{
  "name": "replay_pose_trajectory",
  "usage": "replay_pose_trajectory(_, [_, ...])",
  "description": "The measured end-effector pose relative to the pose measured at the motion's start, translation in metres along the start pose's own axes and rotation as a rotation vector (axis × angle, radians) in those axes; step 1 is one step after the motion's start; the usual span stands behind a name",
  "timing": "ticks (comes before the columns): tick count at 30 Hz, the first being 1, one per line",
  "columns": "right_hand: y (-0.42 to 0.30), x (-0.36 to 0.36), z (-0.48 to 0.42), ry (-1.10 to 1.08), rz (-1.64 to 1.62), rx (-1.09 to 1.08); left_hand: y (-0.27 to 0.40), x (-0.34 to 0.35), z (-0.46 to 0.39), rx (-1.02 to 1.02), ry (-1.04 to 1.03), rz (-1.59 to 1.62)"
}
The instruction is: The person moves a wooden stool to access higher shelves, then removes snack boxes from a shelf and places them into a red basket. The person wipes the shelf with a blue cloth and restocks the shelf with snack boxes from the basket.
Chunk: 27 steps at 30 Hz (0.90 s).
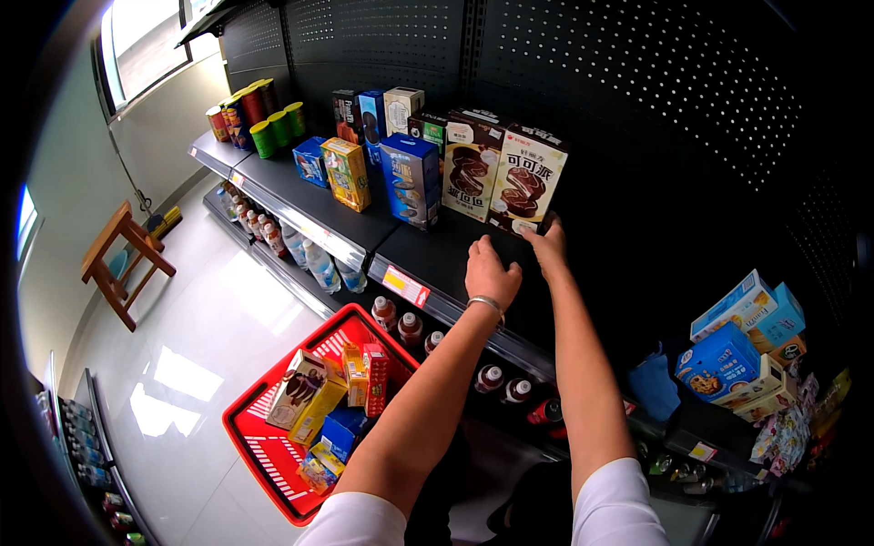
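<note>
My right hand (548,247) is at the lower right corner of a white and brown chocolate pie box (524,179), thumb on the front and fingers around the side. The box stands upright on the black upper shelf (447,252). Just left of it, touching or nearly so, is a second chocolate pie box (471,169). My left hand (493,274), with a silver bracelet at the wrist, hovers over the shelf's front part, holding nothing, thumb apart from the fingers. A blue biscuit box (411,181) stands farther left.
A red shopping basket (254,471) below the shelf holds several snack boxes. Drink bottles (321,266) line the lower shelf. Snack canisters (262,139) stand at the shelf's far left. Stacked biscuit boxes (720,365) sit at right. A wooden stool (126,252) is by the wall.
</note>
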State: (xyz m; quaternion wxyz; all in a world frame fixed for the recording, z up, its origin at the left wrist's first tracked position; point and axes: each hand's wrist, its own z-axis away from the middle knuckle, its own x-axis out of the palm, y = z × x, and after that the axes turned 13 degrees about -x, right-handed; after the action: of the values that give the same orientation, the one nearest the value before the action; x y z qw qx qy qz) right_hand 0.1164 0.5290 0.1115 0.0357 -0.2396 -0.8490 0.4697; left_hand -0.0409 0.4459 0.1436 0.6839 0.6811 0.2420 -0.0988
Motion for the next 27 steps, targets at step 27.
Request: replay_pose_trajectory(27, [-0.072, -0.100, 0.099, -0.276, 0.421, 0.018, 0.019, 0.004, 0.029, 0.107, -0.254, 0.093])
